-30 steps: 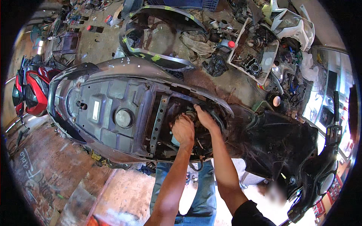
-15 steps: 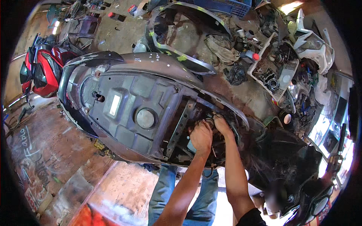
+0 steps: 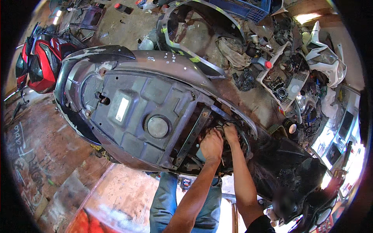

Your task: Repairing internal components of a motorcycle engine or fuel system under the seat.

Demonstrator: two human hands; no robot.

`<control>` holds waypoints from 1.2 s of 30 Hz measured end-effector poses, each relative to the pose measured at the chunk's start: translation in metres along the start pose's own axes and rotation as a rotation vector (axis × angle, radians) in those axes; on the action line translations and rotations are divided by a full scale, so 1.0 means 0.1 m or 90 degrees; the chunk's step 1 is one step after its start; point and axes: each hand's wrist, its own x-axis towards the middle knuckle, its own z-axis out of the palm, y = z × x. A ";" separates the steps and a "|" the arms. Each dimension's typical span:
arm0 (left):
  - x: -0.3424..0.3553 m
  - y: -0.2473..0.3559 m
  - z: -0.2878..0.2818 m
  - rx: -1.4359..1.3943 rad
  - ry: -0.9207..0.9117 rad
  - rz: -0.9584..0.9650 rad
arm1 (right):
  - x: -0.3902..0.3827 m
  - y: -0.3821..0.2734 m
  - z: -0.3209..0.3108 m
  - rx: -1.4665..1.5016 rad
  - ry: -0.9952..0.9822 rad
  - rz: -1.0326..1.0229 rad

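A scooter body with its seat off stretches across the view, its grey fuel tank (image 3: 134, 130) and round cap (image 3: 157, 126) exposed. Both hands reach into the opening between the tank and the black front section (image 3: 285, 163). My left hand (image 3: 211, 145) is closed, knuckles up, just right of a perforated metal bracket (image 3: 191, 136). Close beside it, my right hand (image 3: 231, 133) is bent down with its fingers pinched together. What the fingers hold is hidden among the dark parts inside the opening.
Beyond the scooter lies a curved body panel (image 3: 190, 58) with yellow-green marks. A pale crate (image 3: 294, 87) of engine parts stands at the right, near a white fairing (image 3: 326, 62). Another red scooter (image 3: 44, 64) is at the left, a blue crate (image 3: 248, 11) at the back.
The view has shifted slightly, so the scooter sits a little differently in the picture. Both hands remain close together in the same opening, with only slight movement.
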 end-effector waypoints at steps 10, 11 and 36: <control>0.00 0.13 -0.01 -0.030 0.010 0.034 | 0.26 0.42 0.09 -0.040 0.118 -0.043; -0.01 0.21 0.00 -0.043 0.004 0.046 | 0.34 0.56 0.00 -0.072 0.117 -0.019; -0.06 0.08 0.07 0.036 0.109 0.131 | 0.04 -0.15 -0.40 0.253 -0.417 -0.004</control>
